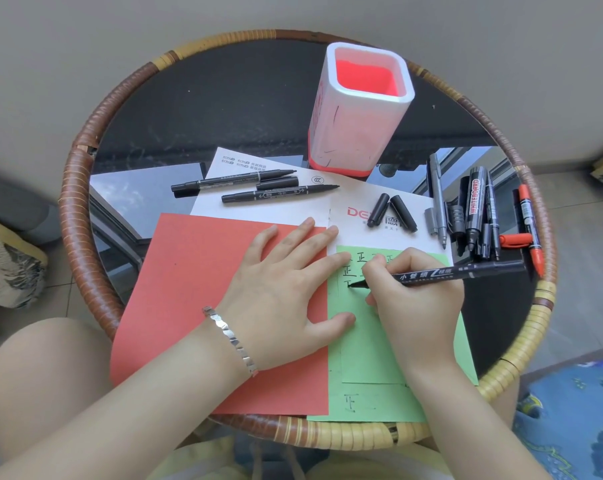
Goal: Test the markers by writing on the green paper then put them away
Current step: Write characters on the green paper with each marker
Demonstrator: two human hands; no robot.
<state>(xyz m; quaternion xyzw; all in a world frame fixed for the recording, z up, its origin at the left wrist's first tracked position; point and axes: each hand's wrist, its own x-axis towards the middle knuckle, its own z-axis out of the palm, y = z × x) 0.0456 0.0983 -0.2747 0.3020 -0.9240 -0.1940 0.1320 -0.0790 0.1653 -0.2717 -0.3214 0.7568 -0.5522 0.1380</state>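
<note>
One marker (442,272): black, no cap, held in the right hand (417,299), its tip touching the green paper (365,344).
Green paper: flat on the near right part of the table (81,216), with black signs along its top and one more near its bottom edge.
Right hand: fingers curled, pinching the marker close to its tip; the hand rests on the green paper.
Left hand (286,285): flat, fingers spread out, pressing on the red paper (203,289); thumb and first finger reach onto the green paper.
Bracelet (230,337): silver, on the left wrist.
Red paper: just left of the green paper, their edges touching.
White sheet (275,209): behind both papers, with red letters on it.
Spare markers (279,194): two black ones, no caps, lying on the white sheet, one cap between them.
Caps (378,209): two black ones, leaning together on the white sheet.
Heap (473,209): many markers at the right edge, black, grey and one red.
Cup (358,105): white outside, red inside, standing at the back.
Table: round, dark shiny top, woven rim.
</note>
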